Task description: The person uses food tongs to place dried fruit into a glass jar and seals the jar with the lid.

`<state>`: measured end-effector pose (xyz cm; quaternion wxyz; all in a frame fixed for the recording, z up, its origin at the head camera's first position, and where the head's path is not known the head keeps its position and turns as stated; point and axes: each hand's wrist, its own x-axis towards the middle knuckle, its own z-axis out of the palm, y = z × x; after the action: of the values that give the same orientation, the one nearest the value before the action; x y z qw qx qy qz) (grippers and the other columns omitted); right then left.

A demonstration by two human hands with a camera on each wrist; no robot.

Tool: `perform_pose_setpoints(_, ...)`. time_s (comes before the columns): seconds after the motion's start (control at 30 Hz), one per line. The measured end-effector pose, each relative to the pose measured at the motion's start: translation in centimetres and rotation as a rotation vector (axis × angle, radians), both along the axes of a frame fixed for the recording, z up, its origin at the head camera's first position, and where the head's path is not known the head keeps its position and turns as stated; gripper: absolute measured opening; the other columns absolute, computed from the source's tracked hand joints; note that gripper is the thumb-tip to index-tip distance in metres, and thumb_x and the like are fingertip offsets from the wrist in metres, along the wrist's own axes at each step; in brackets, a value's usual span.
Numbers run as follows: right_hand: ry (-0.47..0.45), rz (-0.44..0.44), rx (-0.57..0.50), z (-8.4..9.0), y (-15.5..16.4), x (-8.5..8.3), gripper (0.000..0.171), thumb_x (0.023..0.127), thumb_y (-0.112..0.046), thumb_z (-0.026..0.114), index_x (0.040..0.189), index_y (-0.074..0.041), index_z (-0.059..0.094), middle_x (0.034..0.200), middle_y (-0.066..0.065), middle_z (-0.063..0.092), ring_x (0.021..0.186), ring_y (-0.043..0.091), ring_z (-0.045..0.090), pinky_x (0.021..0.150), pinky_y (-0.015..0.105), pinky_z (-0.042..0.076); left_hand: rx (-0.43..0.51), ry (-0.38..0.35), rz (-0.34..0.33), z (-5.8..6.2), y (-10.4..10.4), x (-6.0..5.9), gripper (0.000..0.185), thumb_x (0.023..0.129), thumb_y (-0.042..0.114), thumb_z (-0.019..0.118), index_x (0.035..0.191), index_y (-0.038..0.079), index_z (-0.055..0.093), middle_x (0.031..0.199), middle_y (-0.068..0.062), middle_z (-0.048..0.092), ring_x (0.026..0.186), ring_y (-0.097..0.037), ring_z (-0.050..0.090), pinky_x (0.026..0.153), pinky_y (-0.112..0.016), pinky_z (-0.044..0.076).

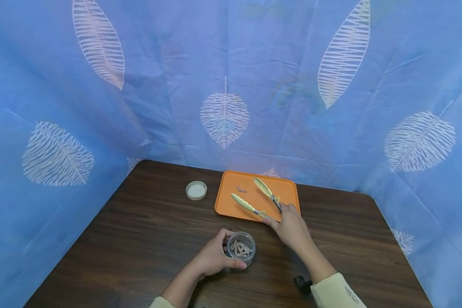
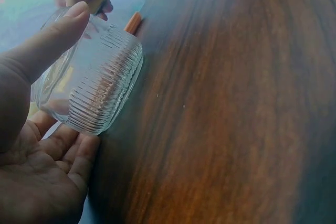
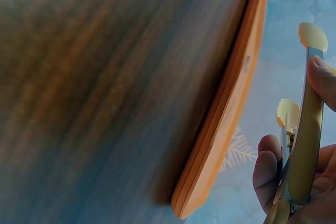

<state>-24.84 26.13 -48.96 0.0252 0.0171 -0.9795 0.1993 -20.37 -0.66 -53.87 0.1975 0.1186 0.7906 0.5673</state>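
My left hand (image 1: 211, 256) grips a clear ribbed jar (image 2: 107, 90), thumb on one side and fingers round the other. Small greyish-brown dried pieces (image 1: 240, 249) lie inside it, and its top is uncovered. My right hand (image 1: 292, 226) holds a pair of food tongs (image 1: 243, 202) with pale yellow tips and metal arms. The tips are spread wide apart over the orange tray (image 1: 225, 201), with nothing between them in the right wrist view. A small piece (image 1: 241, 189) of similar colour lies on the tray, left of the tongs.
A round lid (image 1: 196, 191) with a pale inside lies left of the tray on the dark wooden table (image 1: 138, 239). Blue cloth (image 1: 169, 107) with white leaf prints hangs behind the table and along both sides. A black object (image 1: 302, 284) shows by the right sleeve.
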Motion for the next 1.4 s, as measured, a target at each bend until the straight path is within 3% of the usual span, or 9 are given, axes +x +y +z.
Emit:
perform_pose_setpoints(0.13,-0.014,-0.008,0.010,-0.2,-0.2,-1.1,0.092,0.100,-0.051,0.077,0.159,0.011,0.043,0.137,0.029,0.060,0.094,0.031,0.064,0.077,0.047,0.056,-0.006,0.008,-0.009,0.3,0.0,-0.1,0.082,0.078,0.028,0.101,0.144,0.013,0.054,0.141,-0.008,0.065,0.132,-0.030,0.062,0.110,-0.056,0.050)
perform_pose_setpoints(0.37,-0.045,-0.017,0.020,-0.4,-0.9,-2.6,0.091,0.100,-0.052,0.076,0.159,0.009,0.044,0.141,0.028,0.060,0.105,0.036,0.067,0.091,0.054,0.058,-0.006,0.016,-0.008,0.4,-0.1,0.0,0.082,0.077,0.026,0.101,0.143,0.012,0.055,0.142,-0.008,0.066,0.132,-0.030,0.062,0.111,-0.057,0.049)
perform_pose_setpoints(0.5,-0.065,-0.026,0.049,-0.7,-1.2,-3.3,0.090,0.099,-0.053,0.077,0.159,0.008,0.046,0.139,0.027,0.060,0.102,0.034,0.067,0.088,0.052,0.059,-0.004,0.017,-0.006,0.3,-0.1,-0.1,0.080,0.078,0.026,0.101,0.142,0.013,0.055,0.141,-0.008,0.066,0.132,-0.029,0.062,0.111,-0.056,0.049)
perform_pose_setpoints(0.7,-0.101,-0.059,0.082,-1.2,-1.7,-3.9,0.088,0.098,-0.054,0.078,0.157,0.005,0.050,0.137,0.026,0.063,0.107,0.037,0.069,0.091,0.054,0.059,-0.004,0.020,-0.003,0.2,-0.1,-0.1,0.080,0.077,0.026,0.102,0.141,0.013,0.056,0.139,-0.008,0.067,0.130,-0.028,0.062,0.110,-0.055,0.050)
perform_pose_setpoints(1.07,-0.081,-0.089,0.121,-1.7,-1.9,-4.3,0.075,0.100,-0.053,0.076,0.152,-0.002,0.060,0.134,0.022,0.070,0.111,0.039,0.071,0.093,0.055,0.059,0.001,0.009,-0.005,0.1,-0.1,-0.1,0.083,0.077,0.026,0.102,0.144,0.014,0.055,0.143,-0.008,0.066,0.132,-0.030,0.062,0.111,-0.057,0.050)
perform_pose_setpoints(1.23,-0.069,-0.118,0.084,-2.2,-1.8,-4.3,0.063,0.099,-0.050,0.078,0.145,-0.008,0.069,0.135,0.018,0.074,0.111,0.038,0.073,0.087,0.053,0.060,-0.003,0.007,-0.002,0.0,-0.1,-0.2,0.083,0.077,0.027,0.102,0.143,0.015,0.055,0.142,-0.007,0.066,0.131,-0.029,0.063,0.109,-0.055,0.051)
perform_pose_setpoints(1.4,-0.050,-0.132,0.079,-2.5,-1.5,-4.4,0.053,0.099,-0.047,0.079,0.140,-0.013,0.074,0.132,0.016,0.078,0.098,0.034,0.074,0.070,0.044,0.057,-0.006,0.012,0.003,-0.1,-0.1,-0.2,0.081,0.076,0.026,0.102,0.141,0.015,0.056,0.141,-0.006,0.067,0.130,-0.027,0.063,0.110,-0.053,0.050)
